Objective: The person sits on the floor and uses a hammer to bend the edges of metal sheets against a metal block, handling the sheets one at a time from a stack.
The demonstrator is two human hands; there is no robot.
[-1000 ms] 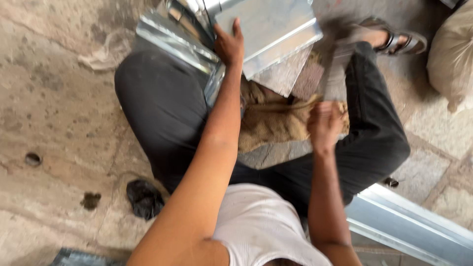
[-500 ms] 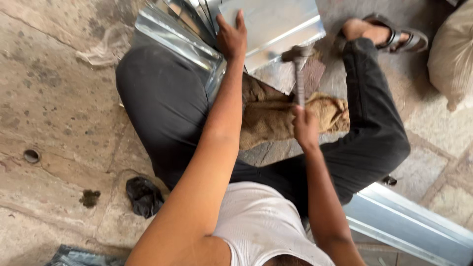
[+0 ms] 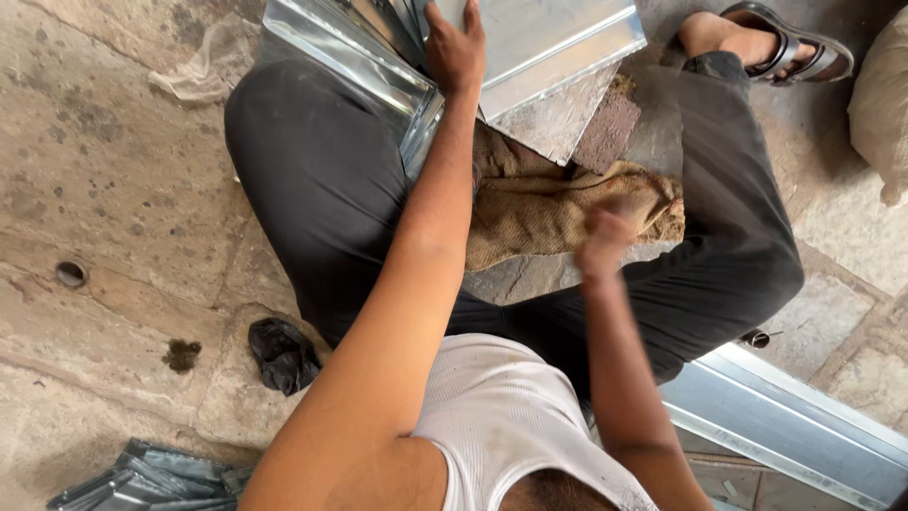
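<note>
I sit cross-legged on a stone floor in dark trousers. My left hand [image 3: 454, 52] presses flat on a shiny folded sheet-metal piece [image 3: 553, 38] that rests over a flat stone slab [image 3: 553, 128]. My right hand [image 3: 605, 237] is a blurred fist above a brown burlap sack [image 3: 530, 208] in my lap. It grips a hammer, which shows only as a faint grey smear [image 3: 653, 123] reaching up towards the slab. A reddish brick [image 3: 607, 128] lies beside the slab.
More bent sheet metal [image 3: 340, 57] leans by my left knee. A long metal channel [image 3: 804, 431] lies at the lower right, and dark folded metal pieces [image 3: 151, 478] at the lower left. A black cloth [image 3: 282, 352], a white rag [image 3: 203, 71] and a pale sack [image 3: 884, 104] lie around me.
My right hand swung the hammer down onto the metal edge, then pulled back towards my lap. My left hand stayed on the sheet.
</note>
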